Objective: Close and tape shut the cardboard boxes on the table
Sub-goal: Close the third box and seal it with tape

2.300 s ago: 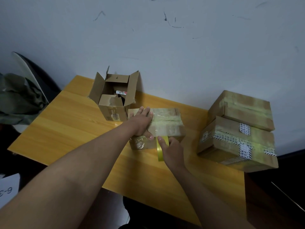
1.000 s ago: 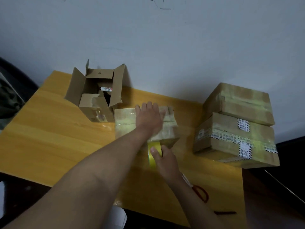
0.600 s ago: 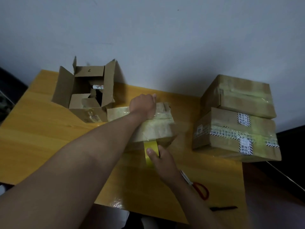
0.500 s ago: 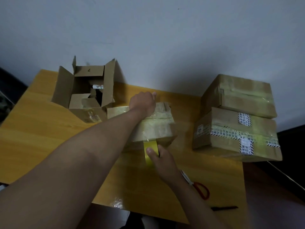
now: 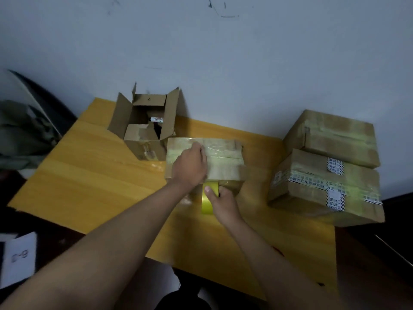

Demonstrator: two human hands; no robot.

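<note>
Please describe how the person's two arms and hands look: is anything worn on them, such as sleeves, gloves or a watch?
Both arms are bare from the picture's lower edge to the fingers. The left hand and the right hand wear no gloves. No sleeve, watch, ring or bracelet shows. Short fingernails are visible on the right hand.

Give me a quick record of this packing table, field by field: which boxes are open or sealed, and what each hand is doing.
open box: open box, flaps up, far left by the wall
box in work: middle box, closed, tape across its top
sealed boxes: two stacked boxes on the right
left hand: left hand rests on the middle box
right hand: right hand holds the yellow tape roll at the box's near side
surface: wooden table
</note>
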